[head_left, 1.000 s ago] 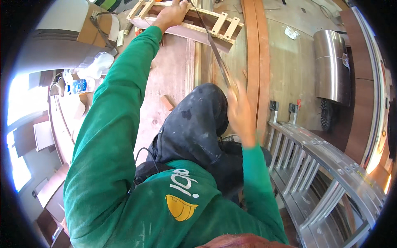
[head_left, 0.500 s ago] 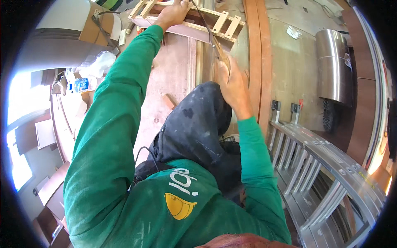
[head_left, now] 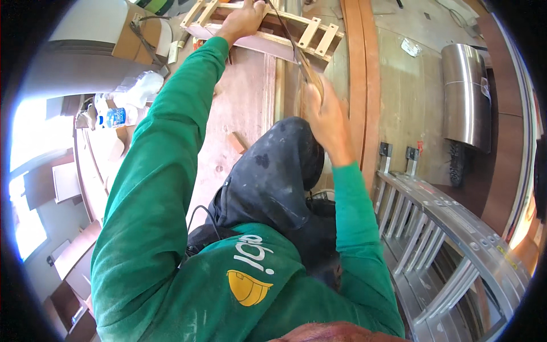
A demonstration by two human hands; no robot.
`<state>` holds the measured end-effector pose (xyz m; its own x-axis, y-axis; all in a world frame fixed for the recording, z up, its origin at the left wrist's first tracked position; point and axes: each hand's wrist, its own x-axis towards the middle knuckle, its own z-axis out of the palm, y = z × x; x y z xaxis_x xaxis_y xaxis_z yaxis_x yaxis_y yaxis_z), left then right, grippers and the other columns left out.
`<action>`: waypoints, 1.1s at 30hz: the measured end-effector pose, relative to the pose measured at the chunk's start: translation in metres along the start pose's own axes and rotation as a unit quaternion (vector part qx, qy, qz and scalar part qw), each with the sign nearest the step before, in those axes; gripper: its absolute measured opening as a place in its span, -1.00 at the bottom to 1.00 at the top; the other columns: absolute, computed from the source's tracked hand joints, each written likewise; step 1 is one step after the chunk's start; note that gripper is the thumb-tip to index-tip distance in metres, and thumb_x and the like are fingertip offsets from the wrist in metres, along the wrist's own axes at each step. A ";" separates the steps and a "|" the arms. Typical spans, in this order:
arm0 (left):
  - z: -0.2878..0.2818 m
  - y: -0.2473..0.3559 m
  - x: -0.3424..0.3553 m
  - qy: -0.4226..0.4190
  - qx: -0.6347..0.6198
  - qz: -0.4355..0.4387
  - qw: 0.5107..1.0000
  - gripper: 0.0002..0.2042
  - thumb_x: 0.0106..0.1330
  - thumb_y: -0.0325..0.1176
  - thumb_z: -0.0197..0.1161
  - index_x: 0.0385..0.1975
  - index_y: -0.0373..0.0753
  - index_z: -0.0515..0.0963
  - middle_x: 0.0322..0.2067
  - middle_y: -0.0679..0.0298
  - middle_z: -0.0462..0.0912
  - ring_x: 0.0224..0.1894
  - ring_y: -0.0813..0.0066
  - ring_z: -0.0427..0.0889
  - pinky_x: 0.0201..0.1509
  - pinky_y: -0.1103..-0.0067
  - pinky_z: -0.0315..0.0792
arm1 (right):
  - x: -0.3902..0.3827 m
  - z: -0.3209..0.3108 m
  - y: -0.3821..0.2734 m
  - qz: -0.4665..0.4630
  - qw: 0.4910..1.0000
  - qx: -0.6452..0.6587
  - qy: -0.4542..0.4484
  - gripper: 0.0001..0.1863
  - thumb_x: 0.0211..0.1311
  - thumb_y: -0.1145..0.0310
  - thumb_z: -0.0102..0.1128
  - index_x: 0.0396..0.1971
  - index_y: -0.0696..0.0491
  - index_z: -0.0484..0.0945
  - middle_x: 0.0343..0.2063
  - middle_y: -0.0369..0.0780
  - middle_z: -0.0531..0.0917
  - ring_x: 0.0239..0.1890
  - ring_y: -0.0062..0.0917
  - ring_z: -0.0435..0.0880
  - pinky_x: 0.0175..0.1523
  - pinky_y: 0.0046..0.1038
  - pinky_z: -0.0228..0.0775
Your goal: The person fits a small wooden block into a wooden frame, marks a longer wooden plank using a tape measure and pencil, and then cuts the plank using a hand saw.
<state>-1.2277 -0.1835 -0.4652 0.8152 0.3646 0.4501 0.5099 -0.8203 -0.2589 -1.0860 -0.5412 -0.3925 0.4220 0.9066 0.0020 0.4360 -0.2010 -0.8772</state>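
Note:
A handsaw (head_left: 313, 83) with a wooden handle and a thin dark blade is gripped in my right hand (head_left: 331, 126), fingers closed around the handle. The blade runs up and away to a box-like wooden frame (head_left: 273, 47) with paired slats across its top. Its far end passes close to my left hand (head_left: 244, 23), which is closed over the frame at the upper edge of the picture. My left fingertips are partly cut off there. Whether the blade is cutting into wood cannot be made out.
An aluminium ladder (head_left: 450, 219) lies at the right, below a shiny metal cylinder (head_left: 464, 94). Long brown boards (head_left: 363, 85) run along the floor beside my right hand. A small wood offcut (head_left: 236, 143) lies left of my knee. Plastic bags (head_left: 142, 86) and a blue-labelled package (head_left: 115, 117) are at the left.
The whole view has shifted slightly, moving everything a little right and down. My right hand and the handsaw stay almost in place against the frame. My left hand keeps its hold.

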 end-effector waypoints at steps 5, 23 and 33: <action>-0.001 -0.005 0.005 0.013 0.024 0.044 0.999 -0.87 0.37 -0.42 0.05 -0.17 -0.29 0.42 -0.33 -0.05 0.53 -0.46 0.06 0.62 -0.48 0.29 0.55 | -0.038 -0.004 0.009 0.019 0.999 0.028 -0.003 -0.57 0.57 0.17 0.05 0.31 -0.01 0.42 -0.16 0.23 0.68 -0.03 0.23 0.64 -0.04 0.06 0.50; 0.003 0.001 0.000 -0.029 -0.014 -0.037 0.999 -0.83 0.40 -0.39 0.01 -0.11 -0.30 0.38 -0.29 -0.10 0.54 -0.48 0.02 0.67 -0.53 0.24 0.55 | -0.042 -0.007 0.006 0.012 1.000 0.014 0.003 -0.55 0.56 0.17 0.07 0.31 0.03 0.44 -0.08 0.20 0.68 0.01 0.19 0.64 0.01 0.05 0.51; -0.005 0.005 0.000 0.031 0.093 0.078 0.992 -0.84 0.36 -0.38 0.05 -0.15 -0.27 0.44 -0.33 0.02 0.54 -0.55 0.19 0.62 -0.56 0.39 0.53 | -0.089 -0.027 0.026 0.047 0.998 -0.021 -0.030 -0.52 0.53 0.25 0.12 0.32 0.14 0.41 -0.08 0.22 0.68 -0.01 0.18 0.67 0.00 -0.02 0.55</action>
<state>-1.2261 -0.1898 -0.4623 0.8724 0.2070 0.4428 0.4256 -0.7671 -0.4800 -1.0910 -0.6375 -0.4027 0.4149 0.9033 -0.1091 0.4301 -0.3003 -0.8514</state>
